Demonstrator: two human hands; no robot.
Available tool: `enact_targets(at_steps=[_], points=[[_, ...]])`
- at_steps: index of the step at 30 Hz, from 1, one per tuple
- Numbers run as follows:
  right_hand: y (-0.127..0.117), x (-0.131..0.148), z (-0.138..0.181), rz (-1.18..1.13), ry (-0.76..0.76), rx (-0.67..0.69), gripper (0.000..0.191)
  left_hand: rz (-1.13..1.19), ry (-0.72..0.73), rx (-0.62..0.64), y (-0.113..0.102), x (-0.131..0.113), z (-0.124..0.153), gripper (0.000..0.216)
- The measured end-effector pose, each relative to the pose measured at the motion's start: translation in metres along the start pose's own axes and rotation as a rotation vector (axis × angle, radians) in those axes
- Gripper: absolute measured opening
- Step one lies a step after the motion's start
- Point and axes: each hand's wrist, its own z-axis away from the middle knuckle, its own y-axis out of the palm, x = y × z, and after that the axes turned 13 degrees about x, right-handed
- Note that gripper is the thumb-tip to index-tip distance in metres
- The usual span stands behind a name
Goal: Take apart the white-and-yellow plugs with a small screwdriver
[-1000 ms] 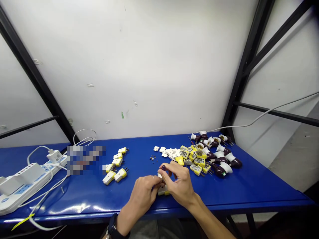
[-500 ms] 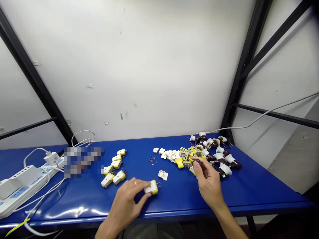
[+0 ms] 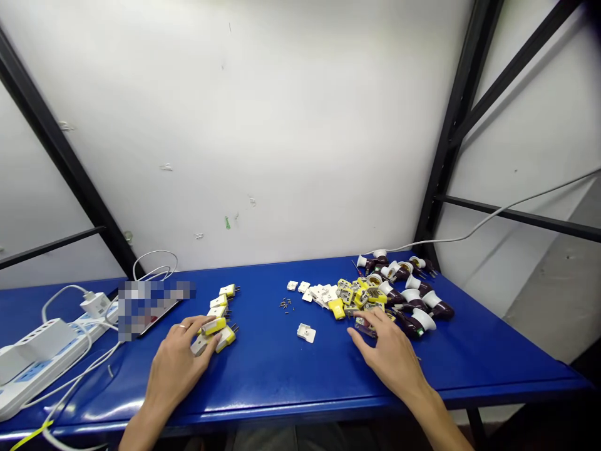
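Observation:
My left hand (image 3: 181, 351) is closed on a yellow-and-white plug (image 3: 214, 326), holding it just over a group of similar plugs (image 3: 218, 300) at the left of the table. Their metal prongs point right. At the right, my right hand (image 3: 387, 351) has its thumb and fingers apart, by the near edge of a pile of yellow plug bodies (image 3: 345, 294). A partly hidden piece lies under its fingertips; I cannot tell whether they touch it. Between the hands lies a single white plug cover (image 3: 306, 332), its inner side facing up.
Small screws (image 3: 285, 304) are scattered mid-table, with white covers (image 3: 323, 293) behind them. Dark-and-white lamp holders (image 3: 416, 294) are heaped at the right. A white power strip (image 3: 28, 373) with cables lies at the left, beside a blurred-out flat object (image 3: 154, 310). Black frame posts (image 3: 444, 163) flank the table (image 3: 263, 369).
My left hand has carried the plug leftward from the table's middle to the group of plugs. My right hand has gone from a pinch around a small dark thing to spread fingers, slightly lower.

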Motion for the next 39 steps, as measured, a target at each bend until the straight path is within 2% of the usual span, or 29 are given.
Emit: enact_targets(at_steps=[2, 4, 7, 9, 12, 14, 22, 31, 39], points=[[0.002, 0.009, -0.003, 0.039, -0.019, 0.05, 0.03, 0.017, 0.087, -0.053, 0.004, -0.015, 0.002, 0.032], [0.003, 0.019, -0.009, 0.092, -0.04, 0.091, 0.03, 0.052, 0.202, -0.044, 0.008, -0.037, 0.004, 0.03], [0.005, 0.034, -0.024, 0.253, -0.04, 0.144, 0.03, 0.089, 0.396, 0.124, 0.015, -0.076, 0.007, 0.032], [0.006, 0.041, -0.035, 0.401, -0.016, 0.187, 0.03, 0.101, 0.503, 0.256, 0.02, -0.101, 0.007, 0.044], [0.008, 0.047, -0.048, 0.493, 0.016, 0.204, 0.027, 0.113, 0.585, 0.354, 0.026, -0.127, 0.005, 0.057], [0.009, 0.047, -0.051, 0.52, 0.028, 0.207, 0.026, 0.134, 0.595, 0.391, 0.027, -0.137, 0.004, 0.054], [0.009, 0.047, -0.05, 0.57, 0.011, 0.227, 0.03, 0.335, 0.542, 0.416, 0.021, -0.136, 0.011, 0.019], [0.007, 0.038, -0.052, 0.483, -0.024, 0.22, 0.037, 0.408, 0.492, 0.394, 0.027, -0.129, 0.016, 0.018], [0.008, 0.038, -0.047, 0.338, -0.163, 0.308, 0.039, 0.416, 0.476, 0.383, 0.028, -0.129, 0.017, 0.018]])
